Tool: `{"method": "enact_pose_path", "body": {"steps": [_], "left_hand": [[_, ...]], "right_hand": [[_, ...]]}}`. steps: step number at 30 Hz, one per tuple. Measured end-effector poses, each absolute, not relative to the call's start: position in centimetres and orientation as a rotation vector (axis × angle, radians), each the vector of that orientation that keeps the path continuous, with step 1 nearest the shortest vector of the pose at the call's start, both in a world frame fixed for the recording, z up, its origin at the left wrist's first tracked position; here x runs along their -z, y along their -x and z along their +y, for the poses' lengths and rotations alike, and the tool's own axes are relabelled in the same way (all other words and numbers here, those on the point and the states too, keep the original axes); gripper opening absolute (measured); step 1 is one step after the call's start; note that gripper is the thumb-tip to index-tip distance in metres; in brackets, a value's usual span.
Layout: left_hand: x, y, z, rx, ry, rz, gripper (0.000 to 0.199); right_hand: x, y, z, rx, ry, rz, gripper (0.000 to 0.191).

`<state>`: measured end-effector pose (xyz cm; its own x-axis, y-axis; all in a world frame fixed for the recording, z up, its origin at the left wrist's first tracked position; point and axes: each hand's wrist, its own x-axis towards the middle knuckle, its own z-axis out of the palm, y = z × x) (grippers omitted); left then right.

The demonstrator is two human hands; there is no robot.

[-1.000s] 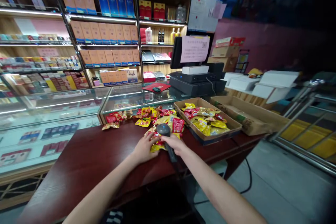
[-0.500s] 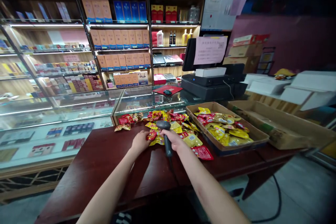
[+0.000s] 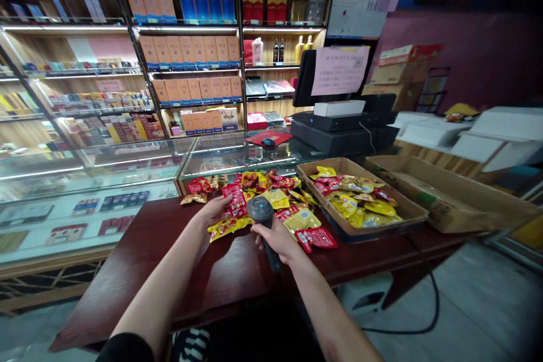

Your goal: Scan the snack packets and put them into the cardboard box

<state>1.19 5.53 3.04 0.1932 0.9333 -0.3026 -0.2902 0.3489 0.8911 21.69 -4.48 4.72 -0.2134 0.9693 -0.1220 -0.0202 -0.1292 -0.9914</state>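
Note:
My right hand (image 3: 278,238) is wrapped round the handle of a dark grey barcode scanner (image 3: 260,210), whose head has a small blue light on top. To its left, my left hand (image 3: 214,210) grips a red snack packet (image 3: 235,200), tilted up beside the scanner head. A yellow snack packet (image 3: 227,228) lies just below that hand. Behind and to the right of both hands spreads a loose pile of red, yellow and gold snack packets (image 3: 278,199) on the dark red table (image 3: 169,249). One red packet (image 3: 316,238) lies right of my right wrist.
A cardboard tray (image 3: 360,236) of similar packets stands on the right, with another cardboard box (image 3: 458,220) beyond it. A glass counter (image 3: 229,150) carries a mouse (image 3: 268,142) and a monitor (image 3: 331,79). A cable (image 3: 436,300) loops at the lower right.
My left hand has moved left and lifted the red packet, turning its printed face into view. The scanner has come nearer and its head now shows a blue light. The yellow packet shows more fully.

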Motion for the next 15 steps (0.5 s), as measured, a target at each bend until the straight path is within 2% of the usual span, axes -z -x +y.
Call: {"method": "enact_pose_path", "body": {"steps": [7,15], "left_hand": [[-3.1,-2.2,6.7,-1.017,-0.87,1.148,0.017],[-5.9,-2.5,8.2,-0.986,-0.972,1.171,0.028]], "right_hand": [[-3.9,-20.7,-6.5,-1.523,1.143,-1.266,0.016],[-5.0,-19.9,-7.6,-1.471,1.197,-1.271,0.017]]}}
